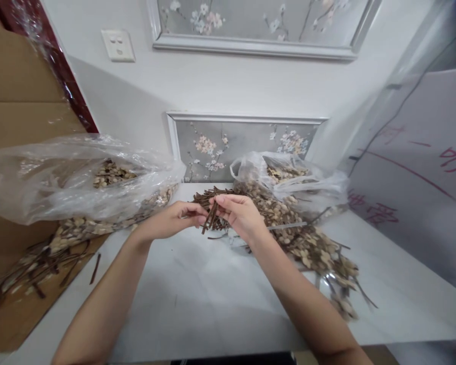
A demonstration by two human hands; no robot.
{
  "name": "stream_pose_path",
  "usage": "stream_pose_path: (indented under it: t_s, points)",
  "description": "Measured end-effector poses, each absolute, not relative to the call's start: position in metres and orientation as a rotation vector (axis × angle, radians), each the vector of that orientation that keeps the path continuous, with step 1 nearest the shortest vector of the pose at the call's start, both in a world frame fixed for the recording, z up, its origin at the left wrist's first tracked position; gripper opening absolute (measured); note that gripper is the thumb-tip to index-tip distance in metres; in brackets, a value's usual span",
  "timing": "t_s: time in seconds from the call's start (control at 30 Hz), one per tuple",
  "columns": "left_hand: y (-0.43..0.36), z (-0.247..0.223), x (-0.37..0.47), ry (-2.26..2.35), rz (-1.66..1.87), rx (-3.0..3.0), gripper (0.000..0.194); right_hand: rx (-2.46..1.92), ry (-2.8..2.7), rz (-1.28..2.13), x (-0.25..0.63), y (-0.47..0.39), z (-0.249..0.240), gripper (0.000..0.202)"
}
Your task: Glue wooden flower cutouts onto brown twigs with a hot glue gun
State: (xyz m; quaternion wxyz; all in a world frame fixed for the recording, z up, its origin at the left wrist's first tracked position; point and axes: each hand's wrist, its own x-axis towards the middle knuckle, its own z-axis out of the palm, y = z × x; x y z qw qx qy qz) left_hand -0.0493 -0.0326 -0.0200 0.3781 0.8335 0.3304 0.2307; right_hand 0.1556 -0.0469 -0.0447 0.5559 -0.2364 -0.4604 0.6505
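A few thin, dark brown sticks [210,219] slant between my two hands above the white table. My right hand [240,213] pinches them near their upper ends with thumb and forefinger. My left hand [180,219] comes from the other side, its thumb and fingertips closed on the sticks lower down. Just behind my hands lies a heap of similar brown sticks [203,197], partly covered by them. To the right of my right hand spreads a large pile of dried, pale brown petal-like sprays [289,215] on dark stems.
Clear plastic bags [57,177] with more dried sprays lie at the left, beside cardboard [11,324] bearing loose stems. A white plastic bag [311,185] rests on the right pile. One loose stick [95,268] lies near my left forearm. A panelled wall [243,83] closes off the back.
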Motion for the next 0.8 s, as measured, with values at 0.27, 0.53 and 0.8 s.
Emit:
stream_pose_path:
  t_s: [0.27, 0.53, 0.8]
  points:
    - [-0.040, -0.038, -0.021, 1.092, 1.038, 1.913, 0.039, -0.594, -0.981, 1.500, 0.159, -0.043, -0.047, 0.020]
    - [-0.042, -0.043, -0.016, 1.080, 1.016, 1.913, 0.030, -0.560, -1.017, 1.495, 0.157, -0.045, -0.045, 0.020]
    - [-0.037, -0.048, -0.016, 1.012, 0.928, 1.851, 0.031, -0.579, -1.009, 1.513, 0.158, -0.044, -0.046, 0.020]
